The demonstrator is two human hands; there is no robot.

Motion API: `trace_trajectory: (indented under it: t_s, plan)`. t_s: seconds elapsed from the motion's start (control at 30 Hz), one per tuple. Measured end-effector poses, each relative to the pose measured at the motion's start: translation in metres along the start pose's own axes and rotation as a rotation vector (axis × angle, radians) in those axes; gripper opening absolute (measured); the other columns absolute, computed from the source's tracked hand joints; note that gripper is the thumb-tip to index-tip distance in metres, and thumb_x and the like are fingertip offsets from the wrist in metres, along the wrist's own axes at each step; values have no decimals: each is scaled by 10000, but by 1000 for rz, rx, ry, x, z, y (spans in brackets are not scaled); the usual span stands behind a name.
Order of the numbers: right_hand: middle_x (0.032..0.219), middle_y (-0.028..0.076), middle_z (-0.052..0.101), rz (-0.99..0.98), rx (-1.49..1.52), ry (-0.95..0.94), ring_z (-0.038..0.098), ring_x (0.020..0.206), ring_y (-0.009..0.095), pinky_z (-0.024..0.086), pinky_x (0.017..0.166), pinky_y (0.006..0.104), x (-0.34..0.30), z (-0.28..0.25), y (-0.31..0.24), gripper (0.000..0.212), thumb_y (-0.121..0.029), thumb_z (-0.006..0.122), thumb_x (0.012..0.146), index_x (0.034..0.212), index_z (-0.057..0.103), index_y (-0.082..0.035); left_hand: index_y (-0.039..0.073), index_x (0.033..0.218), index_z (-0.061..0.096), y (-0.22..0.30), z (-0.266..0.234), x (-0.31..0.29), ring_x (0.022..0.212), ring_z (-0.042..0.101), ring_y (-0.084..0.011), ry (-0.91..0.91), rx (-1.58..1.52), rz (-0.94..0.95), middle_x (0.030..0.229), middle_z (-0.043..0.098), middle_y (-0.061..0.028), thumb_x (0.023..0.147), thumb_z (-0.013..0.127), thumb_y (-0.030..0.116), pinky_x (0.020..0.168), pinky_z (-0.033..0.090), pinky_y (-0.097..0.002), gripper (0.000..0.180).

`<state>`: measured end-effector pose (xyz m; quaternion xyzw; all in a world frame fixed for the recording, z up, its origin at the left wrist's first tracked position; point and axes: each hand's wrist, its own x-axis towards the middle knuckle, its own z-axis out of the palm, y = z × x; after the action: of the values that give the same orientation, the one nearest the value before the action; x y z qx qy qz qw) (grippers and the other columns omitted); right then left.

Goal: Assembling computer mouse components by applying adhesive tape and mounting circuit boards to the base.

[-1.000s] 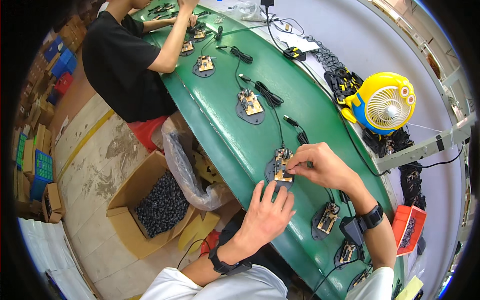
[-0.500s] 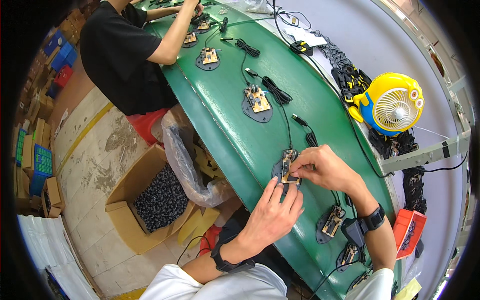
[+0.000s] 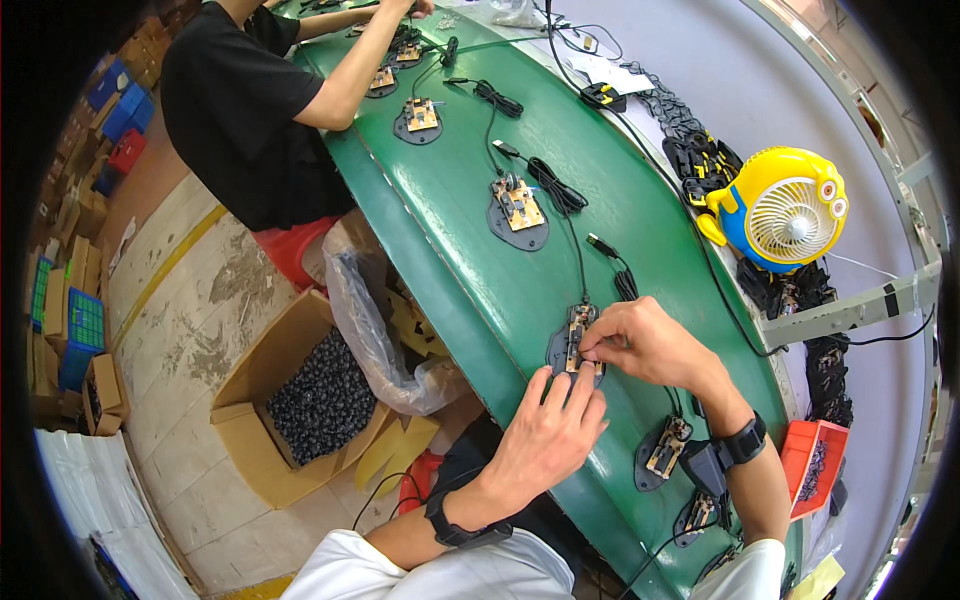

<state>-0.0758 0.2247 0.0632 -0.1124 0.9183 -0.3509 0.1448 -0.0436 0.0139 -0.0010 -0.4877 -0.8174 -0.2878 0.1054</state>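
In front of me on the green belt lies a mouse base (image 3: 562, 346), a dark plate with a narrow circuit board (image 3: 577, 328) on it and a cable at its far end. My right hand (image 3: 645, 342) is over the board with thumb and forefinger pinched together; whatever is between them is too small or hidden to make out. My left hand (image 3: 553, 425) has its fingers stretched out, their tips at the near edge of the base. A coiled USB cable (image 3: 623, 278) lies just beyond my right hand.
More mouse bases (image 3: 518, 215) with boards and cables line the green belt (image 3: 440, 215). A yellow fan (image 3: 790, 210) and red parts bin (image 3: 800, 450) stand at the right. A carton (image 3: 250, 440) of small black parts sits on the floor. A co-worker (image 3: 240, 110) works at the far left.
The mouse bases and cables have shifted slightly toward me along the belt. My hands have moved slightly with the base, the right one still pinched. The co-worker's hand has moved a little.
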Motion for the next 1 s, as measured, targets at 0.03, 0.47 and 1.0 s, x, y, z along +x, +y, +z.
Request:
trace_trajectory:
  t_s: [0.03, 0.47, 1.0]
  plan:
    - [911, 167, 751, 6, 6, -3, 728, 785, 303, 581, 700, 387, 0, 0, 0, 153, 15, 745, 834, 986, 760, 19, -8, 1037, 663, 1, 1, 0, 1067, 608, -314, -14, 3, -13, 1312, 637, -213, 835, 809, 253, 1022, 483, -493, 361]
    - [877, 137, 789, 231, -33, 184, 756, 745, 292, 571, 698, 368, -13, 8, -14, 281, -129, 833, 819, 1071, 754, -31, 12, 975, 671, 6, -4, -1, 1069, 590, -277, -77, -2, -46, 1345, 623, -188, 846, 802, 263, 1016, 439, -578, 311]
    - [1322, 201, 572, 398, -15, 448, 544, 1271, 362, 473, 1080, 450, -28, 48, 0, 718, -199, 867, 758, 1376, 558, -7, 6, 984, 666, 7, -8, -14, 1159, 588, -281, -109, -7, 1, 1419, 589, -212, 858, 785, 272, 1126, 383, -634, 318]
